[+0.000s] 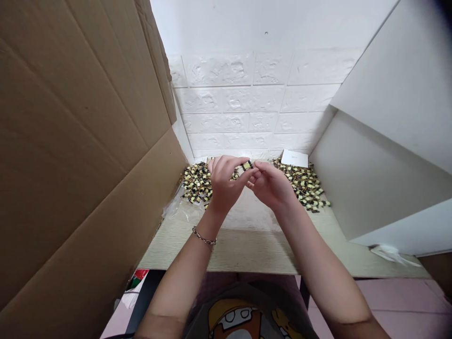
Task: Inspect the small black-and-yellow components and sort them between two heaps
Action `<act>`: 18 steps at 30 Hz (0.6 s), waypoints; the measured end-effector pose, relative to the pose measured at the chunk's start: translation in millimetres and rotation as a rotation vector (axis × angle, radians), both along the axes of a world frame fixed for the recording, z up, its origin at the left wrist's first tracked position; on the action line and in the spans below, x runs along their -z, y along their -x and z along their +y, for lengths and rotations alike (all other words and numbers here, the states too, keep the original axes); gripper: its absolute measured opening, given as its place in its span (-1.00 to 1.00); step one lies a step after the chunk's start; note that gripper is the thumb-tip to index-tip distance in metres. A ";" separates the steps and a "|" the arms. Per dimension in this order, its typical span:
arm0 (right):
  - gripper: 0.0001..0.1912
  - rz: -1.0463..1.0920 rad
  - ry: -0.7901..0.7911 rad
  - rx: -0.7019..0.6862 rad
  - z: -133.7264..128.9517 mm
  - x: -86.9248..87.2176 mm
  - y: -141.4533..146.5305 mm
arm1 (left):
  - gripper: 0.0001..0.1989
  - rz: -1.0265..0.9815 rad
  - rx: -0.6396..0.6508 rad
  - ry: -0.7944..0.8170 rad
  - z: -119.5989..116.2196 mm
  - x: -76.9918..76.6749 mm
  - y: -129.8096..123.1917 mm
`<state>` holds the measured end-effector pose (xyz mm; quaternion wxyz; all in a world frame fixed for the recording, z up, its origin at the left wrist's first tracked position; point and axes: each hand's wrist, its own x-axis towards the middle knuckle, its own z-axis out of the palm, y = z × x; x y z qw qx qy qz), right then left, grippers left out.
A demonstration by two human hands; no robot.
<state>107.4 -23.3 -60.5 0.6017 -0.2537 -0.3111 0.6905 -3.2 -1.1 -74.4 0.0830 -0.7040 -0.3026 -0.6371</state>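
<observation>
A small yellow and black part is held up between both hands above the middle of the table. My left hand pinches it between thumb and fingers. Close on its right side, my right hand has thumb and fingertips drawn together at the part's edge; whatever those fingers grip is too small to make out. Behind my left hand lies a pile of similar yellow and black parts. Another pile spreads beyond my right hand.
A white card rests on the right pile. Clear plastic sheeting covers part of the wooden table. Tall cardboard stands at left, white panels at right, and a white brick-pattern wall behind. White plastic lies at front right.
</observation>
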 end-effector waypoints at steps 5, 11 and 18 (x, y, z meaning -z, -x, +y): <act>-0.85 0.060 0.097 -0.061 2.6 4.6 2.5 | -0.85 0.003 -0.013 0.013 3.6 3.7 -1.8; -0.89 0.075 0.138 -0.119 8.6 12.9 3.9 | -0.88 -0.017 0.001 0.024 4.7 4.2 -3.0; -0.89 0.005 0.144 0.099 16.7 16.6 0.7 | -0.84 -0.016 -0.048 0.041 9.0 5.3 0.6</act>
